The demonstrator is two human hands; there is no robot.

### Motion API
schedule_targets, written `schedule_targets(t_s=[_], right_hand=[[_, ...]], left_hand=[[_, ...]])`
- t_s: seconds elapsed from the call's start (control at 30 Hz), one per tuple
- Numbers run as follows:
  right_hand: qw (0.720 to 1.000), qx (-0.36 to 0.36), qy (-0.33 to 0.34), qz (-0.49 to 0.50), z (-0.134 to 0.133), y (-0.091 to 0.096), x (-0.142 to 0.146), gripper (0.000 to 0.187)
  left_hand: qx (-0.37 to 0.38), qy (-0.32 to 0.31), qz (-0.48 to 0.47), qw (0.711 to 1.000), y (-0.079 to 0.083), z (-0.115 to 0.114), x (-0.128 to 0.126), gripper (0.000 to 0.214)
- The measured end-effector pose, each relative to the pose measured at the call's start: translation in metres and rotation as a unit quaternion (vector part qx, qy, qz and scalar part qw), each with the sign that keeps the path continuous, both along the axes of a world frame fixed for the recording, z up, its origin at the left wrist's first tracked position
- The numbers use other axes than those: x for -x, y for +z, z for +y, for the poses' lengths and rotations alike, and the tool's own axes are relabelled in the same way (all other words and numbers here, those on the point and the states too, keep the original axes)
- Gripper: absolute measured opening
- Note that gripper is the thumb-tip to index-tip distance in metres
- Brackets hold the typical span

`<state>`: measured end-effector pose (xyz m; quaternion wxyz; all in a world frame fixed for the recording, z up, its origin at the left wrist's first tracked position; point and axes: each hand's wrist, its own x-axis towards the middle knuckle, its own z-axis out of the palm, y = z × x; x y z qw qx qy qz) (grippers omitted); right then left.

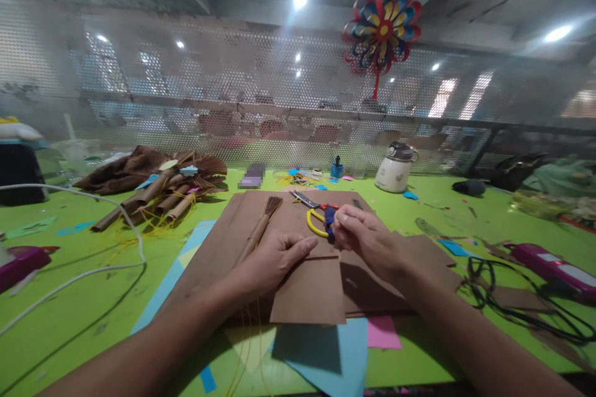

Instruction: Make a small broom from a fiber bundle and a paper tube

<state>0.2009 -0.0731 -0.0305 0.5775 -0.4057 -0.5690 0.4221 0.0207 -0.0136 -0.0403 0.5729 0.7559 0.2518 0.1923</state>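
My left hand grips a small square of brown paper by its upper edge, thumb outstretched on top. Just right of it my right hand is closed, its fingers curled together; what they hold, if anything, is hidden. Next to those fingers lies a pair of scissors with yellow and dark blue handles, blades pointing away to the left. A rolled brown paper tube with a fringed end lies beyond my left hand, partly covered by it. Underneath is a large brown board.
Finished-looking brown fringed tubes with yellow threads are piled at left. A white bottle and a small blue bottle stand behind. A black cable coils near a purple device on the right. A white cable crosses the left.
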Motion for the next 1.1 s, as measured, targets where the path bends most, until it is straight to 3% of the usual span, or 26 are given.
schedule_targets(t_s=[0.13, 0.3, 0.4, 0.6, 0.87, 1.1], right_hand=[[1.0, -0.008, -0.02, -0.022, -0.002, 0.004, 0.0, 0.04], [0.994, -0.028, 0.003, -0.106, -0.005, 0.004, 0.003, 0.017], [0.992, -0.023, 0.009, -0.123, -0.005, 0.0, 0.007, 0.014], [0.983, -0.038, -0.042, -0.176, -0.002, -0.006, 0.005, 0.022], [0.994, -0.026, -0.073, -0.079, 0.006, -0.004, 0.001, 0.021], [0.985, -0.017, -0.145, -0.095, 0.0, -0.001, -0.003, 0.032]], left_hand=[[-0.018, -0.008, 0.008, 1.0, -0.001, 0.001, 0.0, 0.044], [-0.09, -0.005, 0.023, 0.996, 0.0, 0.002, 0.0, 0.045], [-0.097, -0.012, 0.027, 0.995, 0.0, 0.001, 0.0, 0.045], [-0.114, -0.001, 0.035, 0.993, 0.003, -0.001, 0.0, 0.044], [-0.062, 0.044, 0.029, 0.997, 0.007, 0.002, 0.0, 0.044], [0.013, 0.113, -0.02, 0.993, 0.012, 0.004, 0.001, 0.043]])
